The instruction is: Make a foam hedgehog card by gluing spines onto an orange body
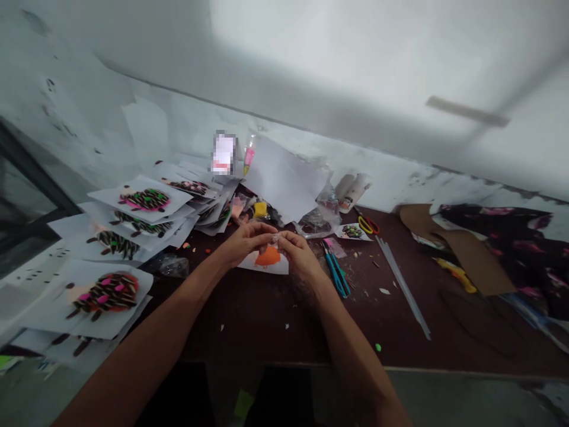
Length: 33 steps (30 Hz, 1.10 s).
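While over the orange-patched card (276, 268), both hands (243, 242) (300, 254) in a tight pinch on a small pale piece (274, 239).

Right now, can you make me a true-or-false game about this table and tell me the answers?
1. The left hand and right hand meet at a small pale bit. True.
2. The shape on the paper below them is blue. False: the shape is orange.
3. The teal-handled tool lies left of both hands. False: the tool is on their right.
4. Papers with spiky pictures are piled on the left. True.
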Tool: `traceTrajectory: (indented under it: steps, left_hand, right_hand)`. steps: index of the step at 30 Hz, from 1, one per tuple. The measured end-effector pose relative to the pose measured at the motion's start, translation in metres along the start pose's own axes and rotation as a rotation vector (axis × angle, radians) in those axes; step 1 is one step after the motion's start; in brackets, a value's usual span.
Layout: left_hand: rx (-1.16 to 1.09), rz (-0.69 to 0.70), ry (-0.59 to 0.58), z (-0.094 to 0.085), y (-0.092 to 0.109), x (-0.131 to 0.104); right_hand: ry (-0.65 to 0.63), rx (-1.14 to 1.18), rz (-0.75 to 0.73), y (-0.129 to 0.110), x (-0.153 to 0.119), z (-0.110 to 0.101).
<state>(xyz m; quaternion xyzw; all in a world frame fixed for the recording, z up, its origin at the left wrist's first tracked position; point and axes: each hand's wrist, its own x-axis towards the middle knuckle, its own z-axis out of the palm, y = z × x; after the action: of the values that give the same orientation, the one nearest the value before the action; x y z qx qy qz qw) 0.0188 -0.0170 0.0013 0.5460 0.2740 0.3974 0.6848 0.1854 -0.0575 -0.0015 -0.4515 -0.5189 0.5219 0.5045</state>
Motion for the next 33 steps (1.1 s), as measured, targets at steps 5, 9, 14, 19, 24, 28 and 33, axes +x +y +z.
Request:
traceTrajectory:
  steps: [5, 9, 14, 19, 24, 28, 33]
  left_hand:
    - [0.168, 0.081, 0.039, -0.004, -0.001, 0.002]
    - [0.196, 0.059, 0.071, -0.005, -0.003, 0.003]
    - [0.081, -0.033, 0.096, -0.003, -0.004, 0.003]
    - [0.063, -0.054, 0.222, -0.002, 0.000, 0.003]
    - [0.074, -0.080, 0.227, 0.002, 0.002, 0.002]
    - [0.057, -0.051, 0.208, 0.004, 0.000, 0.002]
    - [0.026, -0.019, 0.171, 0.001, -0.006, 0.003]
  right_hand:
    - [-0.012, -0.013, 0.006, -0.003, -0.001, 0.003]
    - [0.139, -0.061, -0.041, -0.001, 0.002, 0.005]
    - [0.210, -0.131, -0.114, 0.002, 0.004, 0.002]
    - [0.166, -0.099, -0.072, 0.000, 0.001, 0.006]
    - [0.197, -0.214, -0.165, -0.002, -0.004, 0.015]
    - [0.204, -0.253, -0.141, 0.002, -0.004, 0.016]
    - [0.225, -0.281, -0.127, 0.008, 0.000, 0.012]
